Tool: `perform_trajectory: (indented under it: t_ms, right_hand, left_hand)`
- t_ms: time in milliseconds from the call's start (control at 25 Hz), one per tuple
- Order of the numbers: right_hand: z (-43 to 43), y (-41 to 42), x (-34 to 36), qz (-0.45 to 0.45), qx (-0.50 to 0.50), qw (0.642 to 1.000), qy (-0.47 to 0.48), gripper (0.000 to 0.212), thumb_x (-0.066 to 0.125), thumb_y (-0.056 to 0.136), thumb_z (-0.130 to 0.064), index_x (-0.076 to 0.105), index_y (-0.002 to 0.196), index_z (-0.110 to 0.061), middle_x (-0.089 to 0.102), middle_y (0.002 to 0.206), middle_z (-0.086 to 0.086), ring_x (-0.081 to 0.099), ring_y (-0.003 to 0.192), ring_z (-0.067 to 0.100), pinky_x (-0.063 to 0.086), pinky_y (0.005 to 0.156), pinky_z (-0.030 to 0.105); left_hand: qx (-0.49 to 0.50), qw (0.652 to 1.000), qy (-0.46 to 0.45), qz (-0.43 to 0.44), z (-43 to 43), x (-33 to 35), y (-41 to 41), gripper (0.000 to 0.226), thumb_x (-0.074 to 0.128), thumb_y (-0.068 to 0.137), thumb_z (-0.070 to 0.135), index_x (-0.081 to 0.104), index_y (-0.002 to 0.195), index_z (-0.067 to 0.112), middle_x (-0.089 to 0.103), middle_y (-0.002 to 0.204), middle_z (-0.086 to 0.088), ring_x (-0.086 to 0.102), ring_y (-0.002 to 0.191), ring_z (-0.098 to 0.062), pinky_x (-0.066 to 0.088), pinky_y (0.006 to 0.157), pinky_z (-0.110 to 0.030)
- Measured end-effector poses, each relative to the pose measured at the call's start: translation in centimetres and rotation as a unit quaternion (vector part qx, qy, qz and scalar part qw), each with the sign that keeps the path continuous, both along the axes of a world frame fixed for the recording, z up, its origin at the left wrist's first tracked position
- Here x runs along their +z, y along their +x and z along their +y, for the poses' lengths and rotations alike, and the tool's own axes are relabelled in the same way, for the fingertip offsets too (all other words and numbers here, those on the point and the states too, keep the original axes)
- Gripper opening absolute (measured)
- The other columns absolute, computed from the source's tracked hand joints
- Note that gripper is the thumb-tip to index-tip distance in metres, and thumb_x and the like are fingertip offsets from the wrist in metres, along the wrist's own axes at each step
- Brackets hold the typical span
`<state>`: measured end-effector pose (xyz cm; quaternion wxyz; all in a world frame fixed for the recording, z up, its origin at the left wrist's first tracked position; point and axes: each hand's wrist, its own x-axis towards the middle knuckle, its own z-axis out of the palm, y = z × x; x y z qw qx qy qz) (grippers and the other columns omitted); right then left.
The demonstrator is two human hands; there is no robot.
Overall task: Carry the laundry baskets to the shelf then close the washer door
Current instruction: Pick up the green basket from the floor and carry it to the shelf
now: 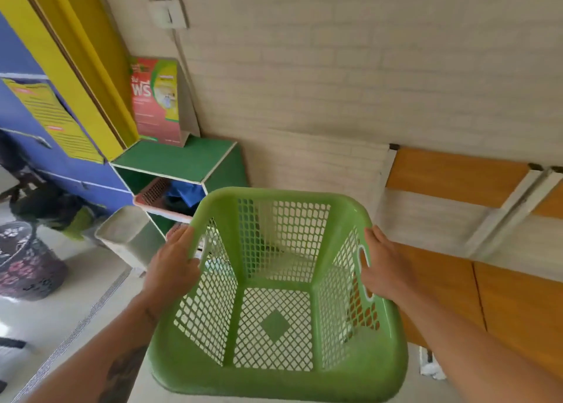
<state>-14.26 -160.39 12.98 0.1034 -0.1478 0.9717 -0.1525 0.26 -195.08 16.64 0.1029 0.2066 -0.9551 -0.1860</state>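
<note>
Green basket (275, 284) gripped by both hands' fingers (185, 241), green shelf (170, 159) and pink basket (152, 194) ahead.

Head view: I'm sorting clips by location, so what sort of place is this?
Probably a laundry room or laundromat: both hands hold an empty green laundry basket, a pink basket sits in the green shelf, and a detergent-like box stands on top.

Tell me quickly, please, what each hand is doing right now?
Left hand: closed on the left rim of the green basket.
Right hand: closed on the basket's right rim, by its handle slot.
</note>
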Motion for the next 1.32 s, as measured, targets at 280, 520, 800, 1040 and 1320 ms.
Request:
perform_trajectory:
  t_ms: [280, 520, 800, 1040, 1320]
  right_hand:
    - [-4.2, -4.9, -8.0, -0.057, -0.123, 0.990, 0.037, 0.099, 0.062, 0.080, -0.001, 0.001, 0.155, -0.019, -0.009, 0.164, 0.000, 0.042, 0.137, 0.029, 0.053, 0.072, 0.026]
    - [-8.1, -10.9, -20.9, -0.103, -0.174, 0.975, 0.095, 0.105, 0.072, 0.077, -0.006, 0.002, 0.155, -0.014, -0.009, 0.164, 0.005, 0.042, 0.137, 0.034, 0.056, 0.084, 0.037]
    - [-10.8, -14.9, -33.2, -0.056, -0.177, 0.975, 0.118, 0.113, 0.079, 0.071, -0.003, 0.002, 0.154, -0.012, -0.009, 0.164, 0.011, 0.030, 0.143, 0.036, 0.053, 0.070, 0.030]
    - [-12.0, -14.6, -37.7, -0.102, -0.158, 0.974, 0.126, 0.111, 0.075, 0.074, -0.001, -0.002, 0.154, -0.010, -0.010, 0.163, 0.012, 0.037, 0.137, 0.039, 0.052, 0.085, 0.037]
    - [-11.6, -15.1, -34.7, -0.168, -0.136, 0.972, 0.096, 0.095, 0.066, 0.076, -0.004, 0.012, 0.152, -0.018, 0.017, 0.159, 0.008, 0.026, 0.143, 0.034, 0.040, 0.106, 0.048]
  left_hand:
    - [-0.093, 0.992, 0.028, -0.080, -5.5, -8.5, -13.2, 0.057, 0.058, 0.078, -0.007, 0.049, 0.128, 0.017, 0.057, 0.120, 0.001, 0.059, 0.097, -0.018, 0.053, 0.080, -0.034]
    - [-0.063, 0.990, 0.045, -0.121, -7.7, -21.1, -22.9, 0.062, 0.052, 0.069, -0.017, 0.052, 0.121, 0.017, 0.051, 0.102, 0.008, 0.058, 0.083, -0.017, 0.046, 0.059, -0.020]
    - [-0.065, 0.990, 0.043, -0.116, -11.2, -36.4, -26.9, 0.073, 0.048, 0.067, -0.020, 0.045, 0.132, 0.014, 0.048, 0.125, -0.005, 0.054, 0.101, -0.029, 0.057, 0.080, -0.046]
    - [-0.089, 0.977, 0.083, -0.177, -13.0, -41.6, -26.6, 0.084, 0.049, 0.064, -0.022, 0.036, 0.139, 0.015, 0.039, 0.133, -0.008, 0.050, 0.108, -0.032, 0.054, 0.088, -0.049]
    - [-0.123, 0.948, 0.074, -0.286, -14.4, -39.6, -27.6, 0.077, 0.052, 0.060, -0.011, 0.040, 0.130, 0.017, 0.034, 0.139, -0.007, 0.047, 0.114, -0.029, 0.055, 0.087, -0.043]
